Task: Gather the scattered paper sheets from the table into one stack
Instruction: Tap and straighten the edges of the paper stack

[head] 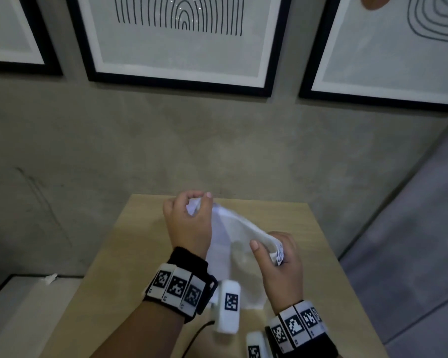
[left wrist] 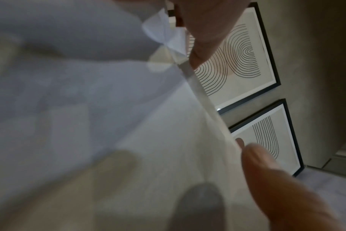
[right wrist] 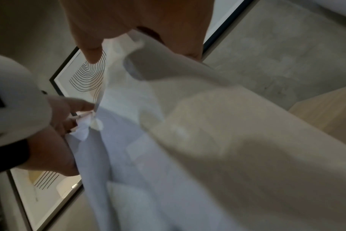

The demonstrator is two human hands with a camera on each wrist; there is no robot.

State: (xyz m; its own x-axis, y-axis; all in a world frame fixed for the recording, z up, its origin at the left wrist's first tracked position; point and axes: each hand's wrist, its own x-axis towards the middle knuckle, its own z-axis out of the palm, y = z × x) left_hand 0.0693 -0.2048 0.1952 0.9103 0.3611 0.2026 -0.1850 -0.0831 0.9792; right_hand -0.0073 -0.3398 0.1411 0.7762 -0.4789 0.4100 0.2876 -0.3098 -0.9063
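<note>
A bundle of white paper sheets [head: 233, 244] hangs upright between both hands over the light wooden table [head: 308, 228]. My left hand [head: 189, 215] pinches the far top corner of the sheets, which crumples there. My right hand [head: 274, 251] grips the near top corner, thumb over the front and fingers curled behind. The sheets' lower edge reaches the tabletop near my wrists. In the left wrist view the paper [left wrist: 109, 109] fills most of the picture, blurred. The right wrist view shows the paper [right wrist: 188, 140] sagging between the two hands, with the left hand [right wrist: 69, 115] pinching its corner.
The table stands against a grey concrete wall [head: 217, 140] hung with black-framed line-art pictures [head: 181, 40]. Grey floor [head: 411, 228] lies to the right and a lower pale ledge [head: 36, 306] to the left. Tagged bands and white camera housings [head: 228, 306] sit on both wrists.
</note>
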